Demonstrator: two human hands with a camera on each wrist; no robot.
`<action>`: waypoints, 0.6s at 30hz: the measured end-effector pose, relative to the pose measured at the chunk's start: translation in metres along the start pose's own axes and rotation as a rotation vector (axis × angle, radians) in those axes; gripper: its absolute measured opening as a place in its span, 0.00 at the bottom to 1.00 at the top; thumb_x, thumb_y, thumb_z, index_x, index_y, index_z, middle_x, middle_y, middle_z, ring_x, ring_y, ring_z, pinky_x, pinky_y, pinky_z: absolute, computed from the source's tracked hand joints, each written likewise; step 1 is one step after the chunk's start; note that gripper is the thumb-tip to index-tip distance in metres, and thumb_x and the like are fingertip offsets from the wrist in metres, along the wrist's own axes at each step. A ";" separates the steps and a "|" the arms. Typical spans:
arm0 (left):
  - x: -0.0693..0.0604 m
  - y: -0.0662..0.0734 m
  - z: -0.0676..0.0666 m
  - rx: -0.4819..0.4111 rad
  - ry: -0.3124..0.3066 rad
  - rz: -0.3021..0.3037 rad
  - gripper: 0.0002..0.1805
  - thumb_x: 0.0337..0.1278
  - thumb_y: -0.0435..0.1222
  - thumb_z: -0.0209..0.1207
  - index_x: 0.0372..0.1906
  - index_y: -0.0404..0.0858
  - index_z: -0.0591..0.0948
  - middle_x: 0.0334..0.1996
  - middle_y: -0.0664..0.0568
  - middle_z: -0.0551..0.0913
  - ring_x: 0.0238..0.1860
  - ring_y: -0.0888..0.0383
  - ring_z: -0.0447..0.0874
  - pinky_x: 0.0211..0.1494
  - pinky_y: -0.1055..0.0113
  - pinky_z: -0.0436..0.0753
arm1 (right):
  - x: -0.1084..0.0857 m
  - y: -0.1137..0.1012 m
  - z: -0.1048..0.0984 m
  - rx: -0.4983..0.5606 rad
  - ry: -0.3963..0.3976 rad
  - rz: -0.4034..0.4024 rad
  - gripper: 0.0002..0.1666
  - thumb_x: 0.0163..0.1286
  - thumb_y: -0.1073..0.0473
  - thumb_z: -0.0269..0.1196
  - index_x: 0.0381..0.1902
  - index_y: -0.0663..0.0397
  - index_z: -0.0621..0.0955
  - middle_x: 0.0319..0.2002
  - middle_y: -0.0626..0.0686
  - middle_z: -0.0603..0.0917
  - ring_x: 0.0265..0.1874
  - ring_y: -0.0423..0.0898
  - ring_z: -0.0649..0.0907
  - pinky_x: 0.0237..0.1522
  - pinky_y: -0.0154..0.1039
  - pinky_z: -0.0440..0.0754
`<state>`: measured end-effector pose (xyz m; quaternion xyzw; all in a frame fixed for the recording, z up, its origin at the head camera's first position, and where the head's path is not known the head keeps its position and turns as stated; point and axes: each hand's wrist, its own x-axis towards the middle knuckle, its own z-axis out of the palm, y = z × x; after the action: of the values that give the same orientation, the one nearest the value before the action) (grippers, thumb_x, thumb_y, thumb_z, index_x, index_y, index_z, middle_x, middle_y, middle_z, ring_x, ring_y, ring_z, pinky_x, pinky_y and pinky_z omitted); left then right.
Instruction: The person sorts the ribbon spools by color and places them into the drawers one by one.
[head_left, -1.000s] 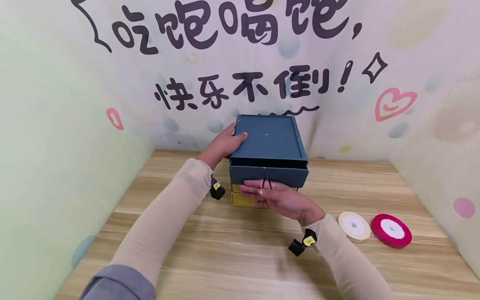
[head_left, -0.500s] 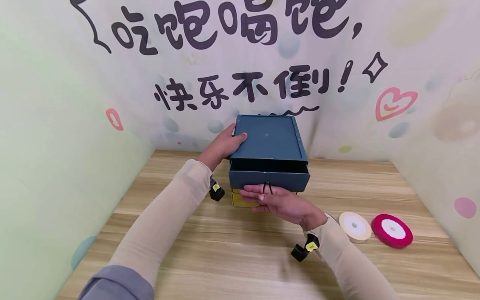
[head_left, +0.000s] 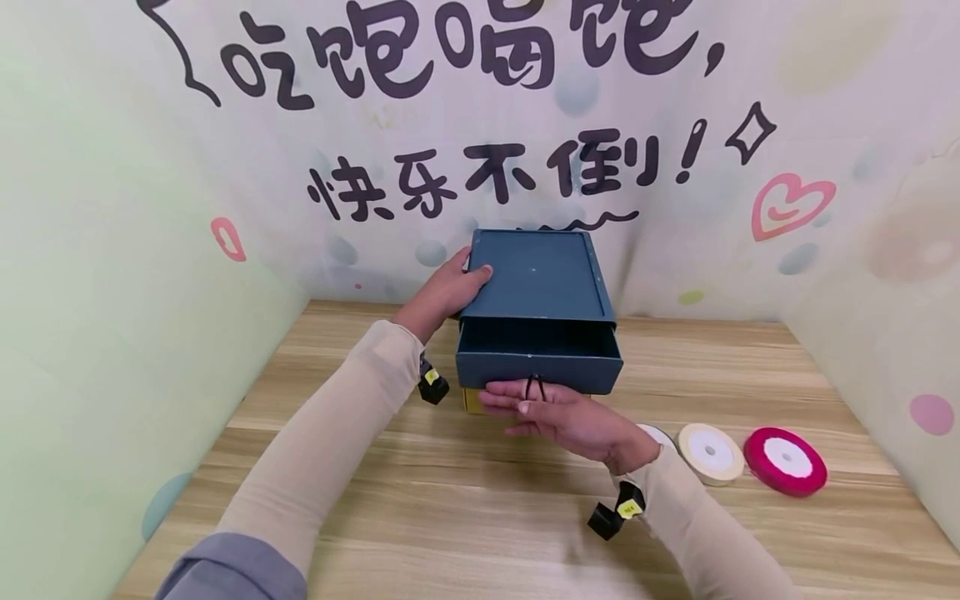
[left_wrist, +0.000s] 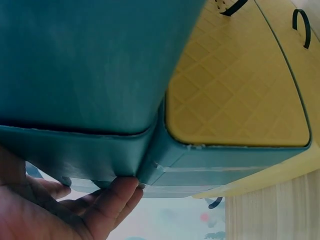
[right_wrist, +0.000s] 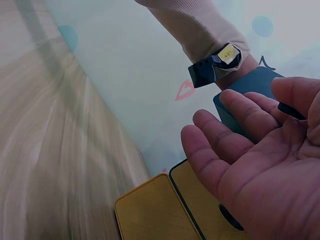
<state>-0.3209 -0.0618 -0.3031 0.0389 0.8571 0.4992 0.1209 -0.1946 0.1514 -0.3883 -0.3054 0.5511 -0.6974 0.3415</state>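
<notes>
The blue cabinet point(head_left: 536, 279) is standing by the far edge of the counter point(head_left: 420, 517), about midway between its two far corners, and its top drawer point(head_left: 495, 371) is jutting partway out toward the near edge. The left hand point(head_left: 450, 289) is clamping the cabinet's left side, thumb over the top, while the right hand point(head_left: 566, 414) is holding the black loop point(head_left: 529, 385), fingers reaching through it; how hard the thumb is pinching, one cannot tell. The step in hand seems to be sliding this drawer out, and for that the pull should be running level and straight toward the near edge, lest the drawer start twisting in its opening. The left hand should be bearing down and back, since the cabinet looks light and could be tipping forward. The cream spool point(head_left: 701, 446) and red spool point(head_left: 776, 467) are lying toward the counter's right edge, so the right sleeve point(head_left: 686, 508) should be clearing them.
</notes>
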 end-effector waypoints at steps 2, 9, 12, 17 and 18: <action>0.000 0.000 0.000 0.002 -0.002 -0.005 0.38 0.75 0.52 0.47 0.81 0.53 0.45 0.77 0.46 0.55 0.72 0.47 0.60 0.70 0.51 0.66 | -0.001 0.001 0.002 -0.005 0.003 0.005 0.28 0.81 0.61 0.47 0.74 0.67 0.61 0.72 0.62 0.65 0.72 0.53 0.65 0.67 0.51 0.67; 0.000 -0.002 0.000 -0.007 -0.003 0.003 0.38 0.76 0.52 0.47 0.81 0.53 0.45 0.77 0.47 0.55 0.72 0.47 0.61 0.69 0.51 0.66 | -0.004 0.003 0.008 -0.024 -0.003 0.010 0.29 0.82 0.59 0.46 0.75 0.66 0.61 0.72 0.57 0.68 0.72 0.52 0.64 0.68 0.55 0.65; 0.001 -0.002 0.001 -0.020 -0.011 0.010 0.37 0.76 0.52 0.47 0.81 0.54 0.45 0.77 0.47 0.56 0.71 0.46 0.62 0.69 0.50 0.67 | -0.005 0.003 0.009 -0.030 -0.003 0.005 0.28 0.82 0.60 0.46 0.74 0.66 0.61 0.72 0.59 0.67 0.72 0.52 0.64 0.68 0.56 0.64; 0.001 -0.002 0.001 -0.029 -0.023 0.013 0.37 0.76 0.52 0.46 0.81 0.55 0.44 0.77 0.47 0.55 0.72 0.46 0.62 0.68 0.50 0.68 | -0.009 0.005 0.012 -0.038 0.000 0.003 0.28 0.82 0.60 0.45 0.74 0.66 0.62 0.72 0.60 0.67 0.72 0.52 0.65 0.67 0.51 0.67; 0.001 -0.002 0.001 -0.028 -0.025 0.014 0.37 0.76 0.52 0.45 0.81 0.55 0.44 0.77 0.47 0.55 0.72 0.46 0.62 0.68 0.50 0.67 | -0.009 0.005 0.013 -0.040 0.001 0.005 0.28 0.82 0.60 0.45 0.74 0.66 0.62 0.72 0.60 0.67 0.72 0.53 0.65 0.66 0.50 0.68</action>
<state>-0.3216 -0.0617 -0.3056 0.0496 0.8482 0.5114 0.1288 -0.1783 0.1510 -0.3910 -0.3106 0.5657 -0.6856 0.3369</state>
